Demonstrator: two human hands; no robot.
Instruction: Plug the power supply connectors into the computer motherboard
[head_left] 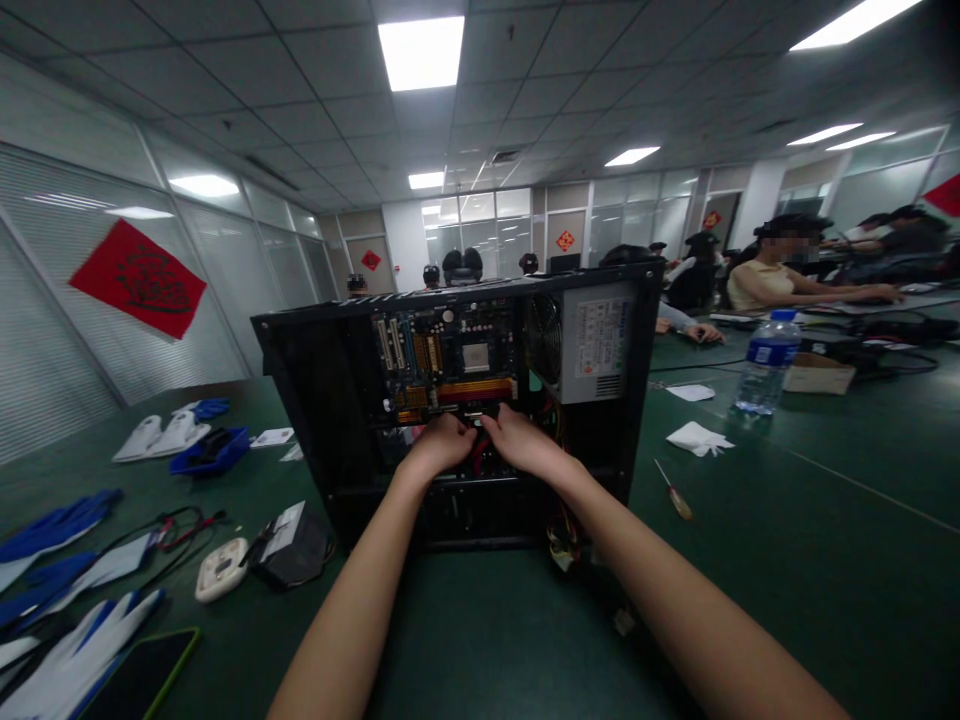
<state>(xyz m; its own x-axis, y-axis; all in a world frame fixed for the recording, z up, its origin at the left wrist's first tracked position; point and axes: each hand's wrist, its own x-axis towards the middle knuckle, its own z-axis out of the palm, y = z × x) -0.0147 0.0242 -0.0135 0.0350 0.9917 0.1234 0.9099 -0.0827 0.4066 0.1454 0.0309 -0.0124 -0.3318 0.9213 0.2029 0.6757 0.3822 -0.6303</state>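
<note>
The case [315, 400] stands at the middle of the green surface [787, 560], black, its open side facing the person. Inside, a motherboard [450, 360] with coloured slots and a pale square socket fills the upper left. A grey power supply [600, 345] sits at 3 o'clock from it, with a round fan [545, 338] between them.

The left hand [442, 445] and right hand [525, 445] meet at 6 o'clock of the board, knuckles up and nearly touching. Their fingers are curled in tight on a small dark part [474, 412] at the board's lower edge; I cannot tell whether they pinch it. A red cable [477, 455] shows between the hands.

At 3 o'clock of the case lie a screwdriver [675, 495] and a tissue [697, 438], with a bottle [765, 375] beyond at 2 o'clock. Past them the surface is open. At 8 o'clock gloves [52, 525], wires [172, 525] and a phone [142, 675] crowd the near edge
</note>
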